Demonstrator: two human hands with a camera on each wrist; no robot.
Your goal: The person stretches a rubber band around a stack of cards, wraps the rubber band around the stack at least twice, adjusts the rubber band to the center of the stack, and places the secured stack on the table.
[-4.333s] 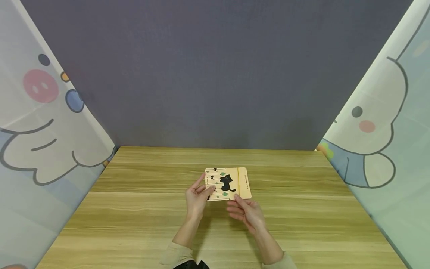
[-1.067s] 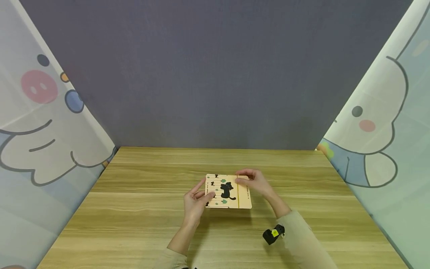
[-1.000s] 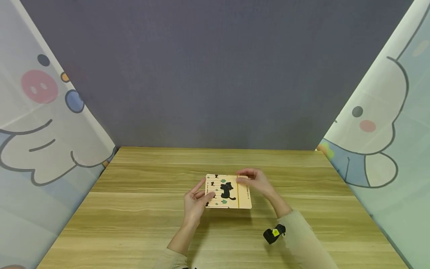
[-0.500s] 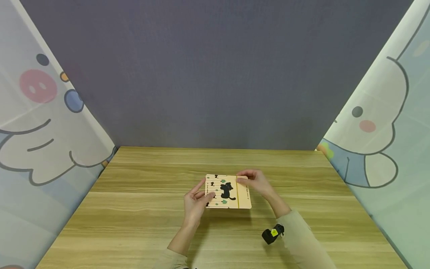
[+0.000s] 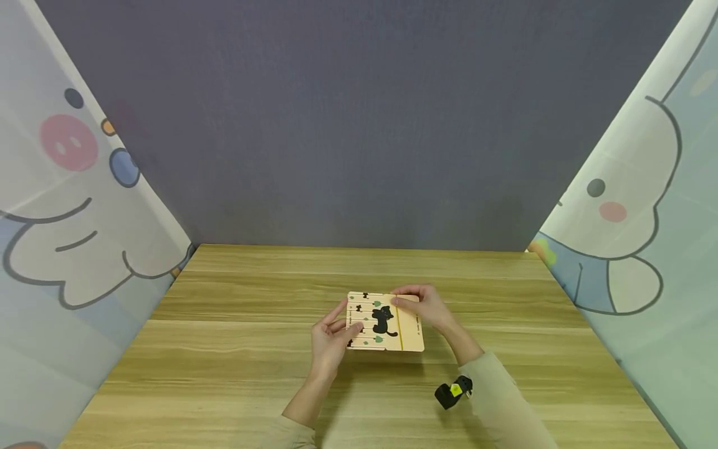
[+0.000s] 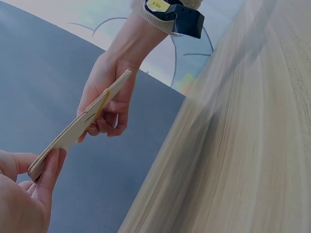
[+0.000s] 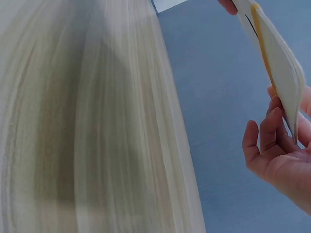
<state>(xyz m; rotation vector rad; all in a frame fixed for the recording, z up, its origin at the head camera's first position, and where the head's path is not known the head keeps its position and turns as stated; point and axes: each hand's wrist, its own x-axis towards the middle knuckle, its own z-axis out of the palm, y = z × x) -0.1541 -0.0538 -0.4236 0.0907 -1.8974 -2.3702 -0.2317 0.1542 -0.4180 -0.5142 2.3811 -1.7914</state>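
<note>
A cream notebook (image 5: 367, 318) with a black cat, small green leaves and thin lines on its cover is held up above the table. Its yellow elastic band (image 5: 400, 333) runs across the cover near the right end. My left hand (image 5: 330, 343) pinches the left end, thumb on the cover and fingers behind. At the upper right edge, my right hand (image 5: 429, 307) pinches the notebook beside the band, thumb on top. Seen edge-on in the left wrist view, the notebook (image 6: 73, 131) is thin and tilted. In the right wrist view, fingertips touch the band (image 7: 265, 53) at the notebook's edge.
Below lies the wood-grain table (image 5: 235, 362), backed by a dark grey panel (image 5: 359, 125). Cartoon-printed curtains (image 5: 50, 249) flank it on both sides. A black wrist camera (image 5: 453, 391) with a yellow sticker sits at the right sleeve.
Since the oldest frame, my right hand has gone from the notebook's lower edge to its upper right edge. The notebook has come slightly nearer and, lately, a little to the right.
</note>
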